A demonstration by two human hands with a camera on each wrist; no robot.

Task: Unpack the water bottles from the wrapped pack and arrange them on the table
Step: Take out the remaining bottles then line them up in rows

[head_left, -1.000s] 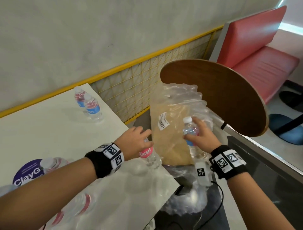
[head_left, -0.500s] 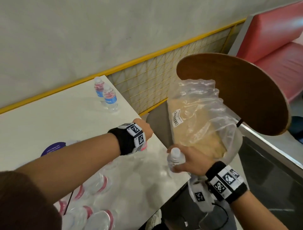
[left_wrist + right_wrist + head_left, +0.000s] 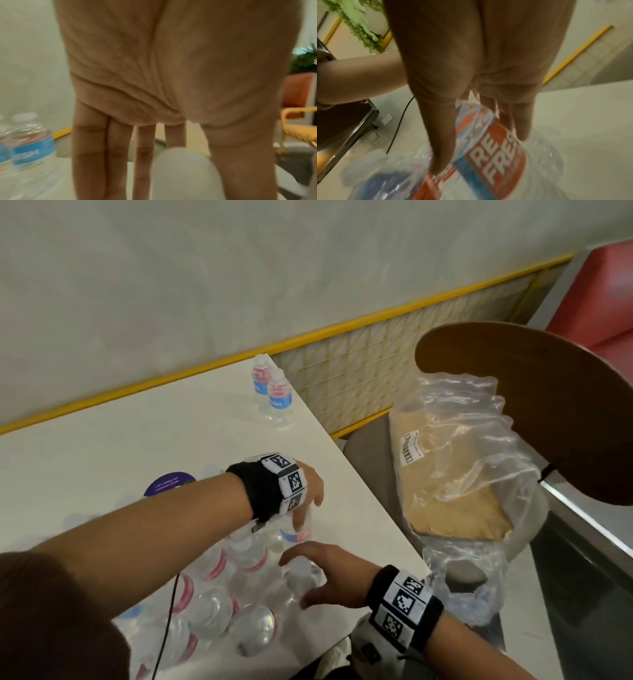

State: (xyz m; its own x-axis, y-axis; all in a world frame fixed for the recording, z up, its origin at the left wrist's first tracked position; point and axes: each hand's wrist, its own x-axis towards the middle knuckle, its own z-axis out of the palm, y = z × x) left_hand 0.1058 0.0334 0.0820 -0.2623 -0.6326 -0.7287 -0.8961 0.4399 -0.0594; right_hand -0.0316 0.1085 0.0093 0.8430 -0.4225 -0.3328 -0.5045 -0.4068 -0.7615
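On the bottle [image 3: 489, 152] under the right hand [image 3: 329, 575], the right wrist view shows white letters "RE" over "FRES" on a red patch of a blue and red label; the rest is cut off or blurred. The two bottles [image 3: 274, 395] standing at the far table corner carry blue labels with pale lettering too small to read. A purple round sticker [image 3: 170, 483] on the table [image 3: 120, 440] has white writing, also unreadable. A white barcode label [image 3: 412, 447] sits on the brown cardboard [image 3: 455, 501] inside the clear wrap [image 3: 479, 446], which lies off the table's right edge on a grey seat, in front of a wooden chair back [image 3: 534, 405].

Two bottles stand upright at the far corner, touching or nearly so. A close cluster [image 3: 219, 604] stands at the near edge, roughly eight caps showing; the arm hides part, so an exact count cannot be had.

The left hand [image 3: 305, 491] reaches across from the left, palm down, wrist banded with a black strap and square markers. In the left wrist view its fingers [image 3: 91, 148] hang straight and slightly spread above a white cap [image 3: 185, 171]; whether they touch it cannot be told. The right hand comes in from the lower right, fingers curved down around the top of a bottle at the cluster's right side; the thumb [image 3: 440, 135] and fingers lie along its label.
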